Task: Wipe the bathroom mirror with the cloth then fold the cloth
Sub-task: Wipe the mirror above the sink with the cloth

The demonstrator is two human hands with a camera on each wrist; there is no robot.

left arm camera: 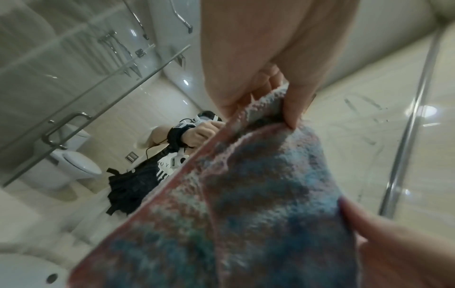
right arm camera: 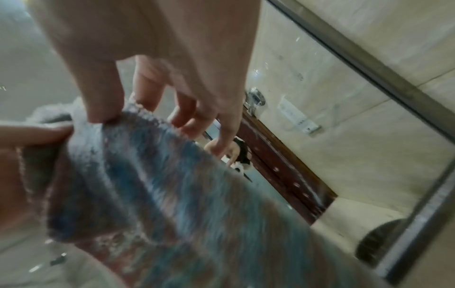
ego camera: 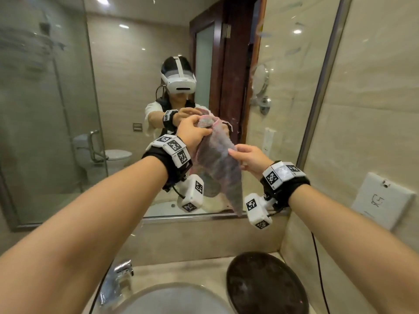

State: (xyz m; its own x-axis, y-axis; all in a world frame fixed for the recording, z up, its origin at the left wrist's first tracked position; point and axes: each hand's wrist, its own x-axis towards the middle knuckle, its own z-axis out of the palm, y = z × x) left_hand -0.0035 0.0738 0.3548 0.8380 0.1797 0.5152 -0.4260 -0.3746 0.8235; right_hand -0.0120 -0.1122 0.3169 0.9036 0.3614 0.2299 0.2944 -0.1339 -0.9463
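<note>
A fluffy blue-and-pink cloth hangs in the air in front of the bathroom mirror, its lower tip reaching the mirror's bottom frame. My left hand grips its top edge, thumb and fingers pinching the pink hem. My right hand pinches the cloth's right edge lower down, thumb on top. In both wrist views the cloth fills the foreground. Smears show on the mirror glass at the upper right.
Below me are a white basin, a chrome tap at its left and a round dark tray on the stone counter. A white wall box sits on the right wall. The mirror reflects a shower screen, toilet and wooden door.
</note>
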